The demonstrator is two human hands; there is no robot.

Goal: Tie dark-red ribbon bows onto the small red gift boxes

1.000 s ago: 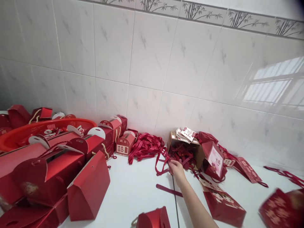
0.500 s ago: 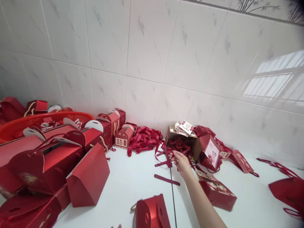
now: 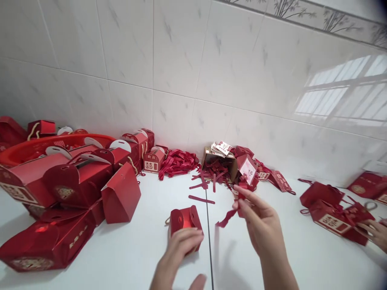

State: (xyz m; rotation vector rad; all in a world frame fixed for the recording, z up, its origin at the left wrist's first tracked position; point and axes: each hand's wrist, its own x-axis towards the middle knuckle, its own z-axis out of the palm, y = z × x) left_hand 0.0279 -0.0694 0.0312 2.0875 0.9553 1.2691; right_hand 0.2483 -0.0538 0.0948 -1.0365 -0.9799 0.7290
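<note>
My right hand (image 3: 261,219) is raised above the table, its thumb and fingers pinched on a dark red ribbon strap (image 3: 226,218) whose loose end dangles to the left. My left hand (image 3: 179,253) has its fingers stretched out over the near side of a small red gift box (image 3: 185,219) with rounded flaps and a pale cord. Whether those fingers touch the box, I cannot tell. Behind them, several flat red strips (image 3: 202,199) lie in front of an open carton (image 3: 234,167) on its side, filled with more red strips.
Red gift boxes (image 3: 81,181) crowd the left, around a red plastic basket (image 3: 99,139). A red ribbon heap (image 3: 178,163) lies by the tiled wall. Cards (image 3: 222,148) rest on the carton. At right, another person's hand (image 3: 375,233) touches a red box (image 3: 332,219).
My right hand has come back from the carton with the ribbon strap. My left hand has come into view over the small box. The view has shifted, showing another person's hand at right.
</note>
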